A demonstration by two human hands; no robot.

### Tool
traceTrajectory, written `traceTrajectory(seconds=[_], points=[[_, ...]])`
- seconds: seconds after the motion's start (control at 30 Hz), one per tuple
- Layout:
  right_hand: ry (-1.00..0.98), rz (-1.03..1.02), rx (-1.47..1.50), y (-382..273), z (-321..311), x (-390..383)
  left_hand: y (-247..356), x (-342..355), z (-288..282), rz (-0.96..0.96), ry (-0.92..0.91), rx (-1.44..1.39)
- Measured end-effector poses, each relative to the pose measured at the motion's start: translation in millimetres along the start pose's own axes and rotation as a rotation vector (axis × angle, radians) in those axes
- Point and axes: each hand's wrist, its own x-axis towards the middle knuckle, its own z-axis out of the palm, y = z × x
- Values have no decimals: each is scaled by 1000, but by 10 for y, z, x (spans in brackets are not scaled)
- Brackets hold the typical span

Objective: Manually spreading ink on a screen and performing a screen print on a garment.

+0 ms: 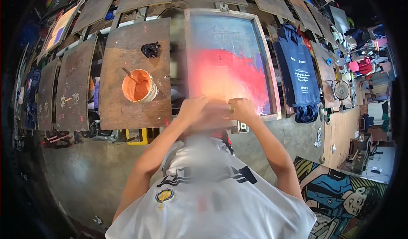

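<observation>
A wooden-framed printing screen (262, 56) lies before me, its mesh smeared with red and orange ink (221, 71) over the near and middle part. At its near end my left hand (194, 108) and my right hand (243, 108) are closed on a squeegee (217, 113), one hand toward each end. The squeegee is blurred, and its lower edge cannot be made out. Left of the screen, a tub of orange ink (148, 90) stands on a board with a stick (127, 73) leaning in it.
Behind the tub lies a crumpled black plastic piece (150, 49). A stained wooden board (135, 48) carries both. More boards (75, 86) line the left and far side. Dark blue printed bags (297, 69) lie right of the screen. A small fan (341, 89) stands farther right.
</observation>
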Motion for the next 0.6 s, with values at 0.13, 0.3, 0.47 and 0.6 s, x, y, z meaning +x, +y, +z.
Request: traceTrajectory(seconds=[0.13, 0.3, 0.47, 0.6], points=[[-51, 96, -29, 139, 182, 38, 40, 51, -27, 20, -75, -18], [-2, -279, -53, 322, 85, 524, 239, -164, 143, -155, 187, -23], [87, -405, -94, 299, 66, 560, 297, -211, 195, -178, 319, 2], [13, -294, -99, 273, -14, 449, 188, -63, 35, -132, 140, -26]])
